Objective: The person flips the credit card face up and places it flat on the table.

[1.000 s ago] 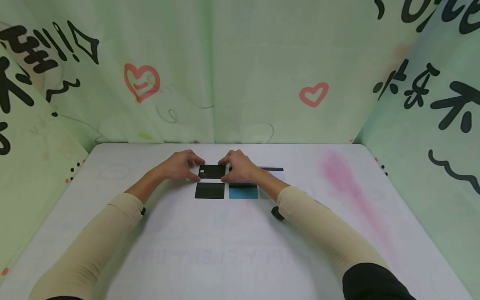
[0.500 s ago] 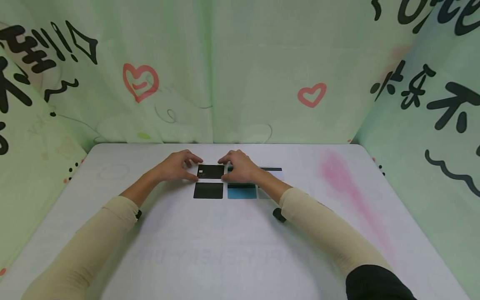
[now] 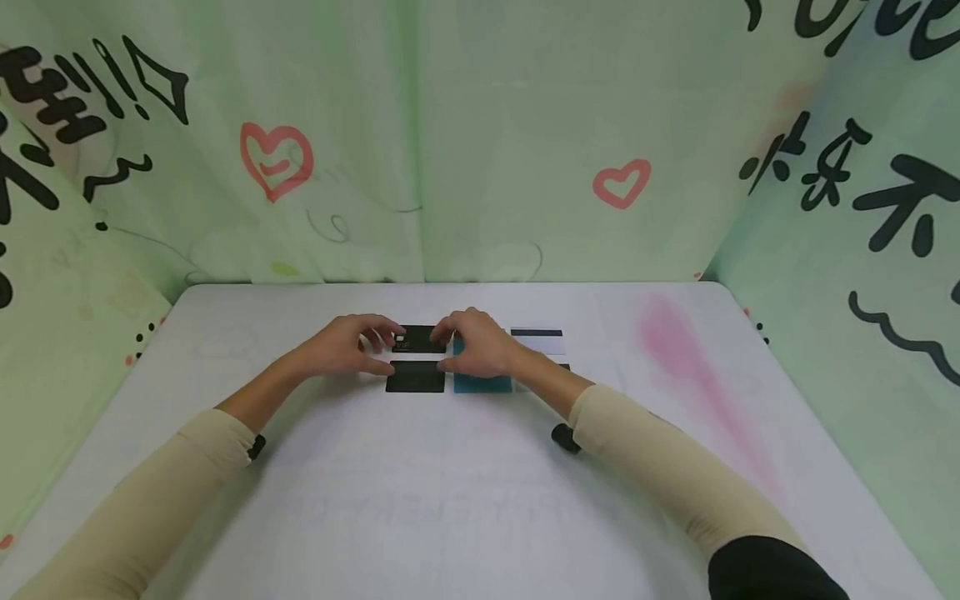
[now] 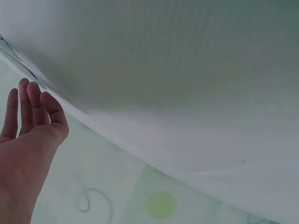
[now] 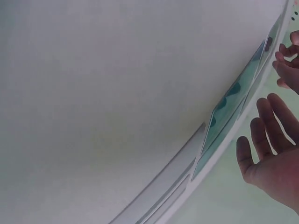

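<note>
A black card with a chip point(image 3: 412, 340) lies flat in the upper row in the head view. Below it is a plain black card point(image 3: 416, 379). My left hand point(image 3: 347, 343) is at the left of these two, its thumb by the lower card's left edge and its fingers over the upper card's corner. At their right is my right hand point(image 3: 478, 343), fingertips over the upper card and thumb by the lower one. Under and beside it a blue card point(image 3: 482, 385) shows partly. Both hands' fingers look relaxed in the wrist views, where the left hand point(image 4: 35, 119) holds nothing.
A white card with a dark stripe point(image 3: 537, 342) lies right of my right hand. My right forearm mostly covers a pale card below it. The white table point(image 3: 360, 500) ends at a green printed curtain point(image 3: 480, 233).
Both hands have moved slightly toward me, from the sides of the upper black card to span the two black cards. The cards appear in the same layout; the view shifts slightly.
</note>
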A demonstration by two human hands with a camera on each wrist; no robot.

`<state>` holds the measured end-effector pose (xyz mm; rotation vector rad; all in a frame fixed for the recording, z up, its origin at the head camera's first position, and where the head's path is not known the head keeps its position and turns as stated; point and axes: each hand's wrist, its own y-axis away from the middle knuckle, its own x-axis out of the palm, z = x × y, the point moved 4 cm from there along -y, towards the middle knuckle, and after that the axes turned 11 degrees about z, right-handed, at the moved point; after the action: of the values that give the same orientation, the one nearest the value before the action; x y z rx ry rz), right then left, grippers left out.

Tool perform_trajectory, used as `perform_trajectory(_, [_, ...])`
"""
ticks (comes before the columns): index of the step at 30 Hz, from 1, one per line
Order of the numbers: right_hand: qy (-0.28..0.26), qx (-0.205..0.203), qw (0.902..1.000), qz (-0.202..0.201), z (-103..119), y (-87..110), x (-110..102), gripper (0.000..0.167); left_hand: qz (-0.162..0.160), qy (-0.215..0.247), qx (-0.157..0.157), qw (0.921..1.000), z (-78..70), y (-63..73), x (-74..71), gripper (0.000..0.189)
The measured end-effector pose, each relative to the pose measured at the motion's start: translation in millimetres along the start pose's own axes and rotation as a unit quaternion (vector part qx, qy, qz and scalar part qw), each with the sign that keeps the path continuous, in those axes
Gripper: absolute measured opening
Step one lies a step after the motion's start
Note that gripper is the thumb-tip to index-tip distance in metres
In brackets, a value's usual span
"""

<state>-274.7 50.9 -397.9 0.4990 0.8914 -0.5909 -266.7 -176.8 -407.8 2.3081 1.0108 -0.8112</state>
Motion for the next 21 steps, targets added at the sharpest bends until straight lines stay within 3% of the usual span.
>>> perform_trajectory(10, [0.008, 0.012, 0.9999, 0.005, 7, 3.8, 9, 0.040, 0.024, -0.002, -0.006, 0.9997, -4.9, 7.4, 7.3, 0.060])
perform_trajectory(21, [0.047, 0.028, 0.9983, 0.022, 13, 9.3, 15, 0.047, 0.019, -0.035, 0.013, 0.9991, -6.0, 6.6, 12.6, 0.059])
